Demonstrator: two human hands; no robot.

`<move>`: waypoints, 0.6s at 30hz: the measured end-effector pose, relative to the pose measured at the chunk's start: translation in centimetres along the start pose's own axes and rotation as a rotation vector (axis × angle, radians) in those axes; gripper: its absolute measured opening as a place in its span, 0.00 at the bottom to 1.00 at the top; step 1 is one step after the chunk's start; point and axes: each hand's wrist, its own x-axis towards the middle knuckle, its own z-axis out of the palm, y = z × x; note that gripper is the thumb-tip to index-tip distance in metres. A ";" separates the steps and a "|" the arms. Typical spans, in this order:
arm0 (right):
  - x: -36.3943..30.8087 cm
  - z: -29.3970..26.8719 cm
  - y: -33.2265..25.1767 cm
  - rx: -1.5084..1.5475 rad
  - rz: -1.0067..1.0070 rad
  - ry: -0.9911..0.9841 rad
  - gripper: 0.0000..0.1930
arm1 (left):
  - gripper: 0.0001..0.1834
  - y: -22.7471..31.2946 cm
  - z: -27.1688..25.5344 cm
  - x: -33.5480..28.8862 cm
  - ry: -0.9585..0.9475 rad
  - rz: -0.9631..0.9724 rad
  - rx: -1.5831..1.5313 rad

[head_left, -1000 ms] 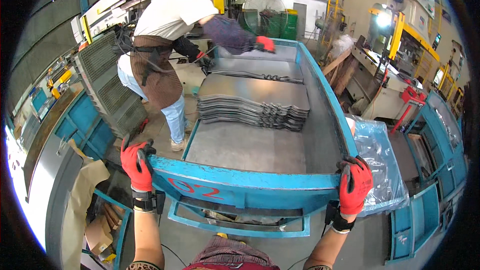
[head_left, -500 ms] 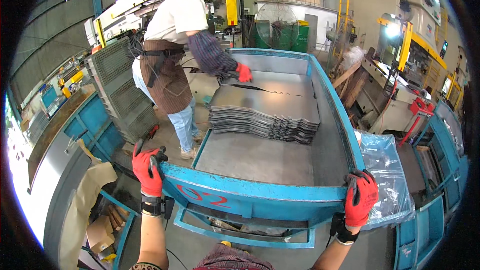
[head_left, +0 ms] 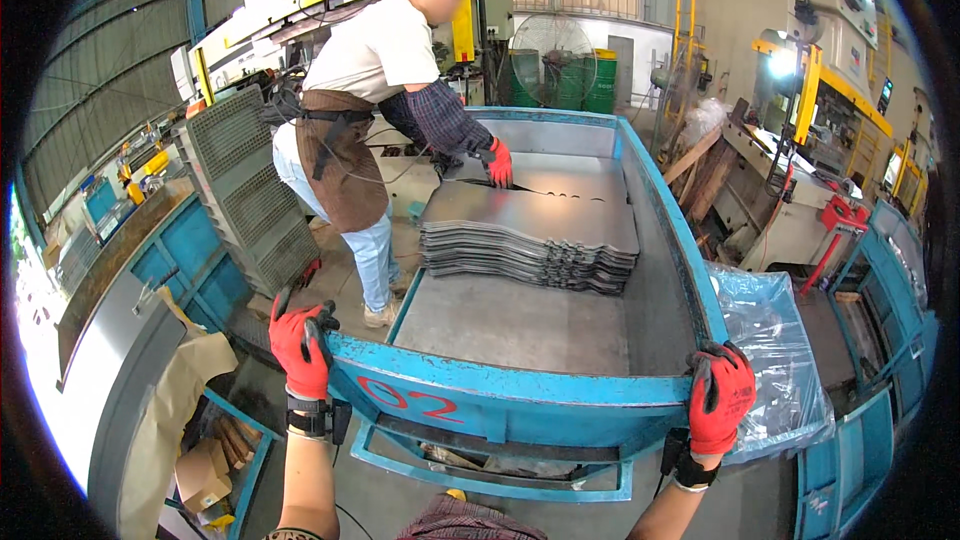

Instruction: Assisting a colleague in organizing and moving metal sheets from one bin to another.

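A blue metal bin (head_left: 480,380) stands right in front of me, its near wall facing me. My left hand (head_left: 301,348), in a red glove with dark fingertips, holds its near left corner, one finger pointing up. At the near right corner, my gloved right hand (head_left: 720,396) is wrapped over the rim. Inside the bin lies a stack of shaped metal sheets (head_left: 530,225) with wavy edges, toward the middle and far part. On the bin's left side, a co-worker leans in, and their red-gloved hand (head_left: 499,163) touches the sheets near a dark gap.
A grey mesh panel (head_left: 245,190) stands behind the co-worker. Clear plastic sheeting (head_left: 770,360) lies just right of the bin. Cardboard and scraps sit in a blue frame (head_left: 255,470) at lower left. A large fan (head_left: 553,60) and green drums (head_left: 600,82) are at the back.
The co-worker has bent farther over the bin, and their gloved hand has come down onto the sheets. Both my hands stay at the bin's corners.
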 end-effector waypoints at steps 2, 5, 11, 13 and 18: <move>0.0 0.0 0.0 0.006 -0.003 -0.001 0.07 | 0.20 -0.1 0.1 -0.1 -0.001 -0.001 -0.004; 0.0 0.0 0.1 -0.010 0.000 0.001 0.07 | 0.19 -0.2 0.1 -0.1 0.001 0.011 -0.002; -0.1 0.1 0.2 -0.017 0.000 0.007 0.07 | 0.19 -0.2 0.1 -0.1 0.018 0.031 0.001; 0.0 0.0 0.1 -0.012 -0.012 -0.001 0.07 | 0.19 -0.4 0.2 -0.3 0.016 0.028 0.000; -0.6 0.3 1.0 0.000 0.010 -0.041 0.08 | 0.20 -0.2 0.2 -0.3 0.003 0.021 0.003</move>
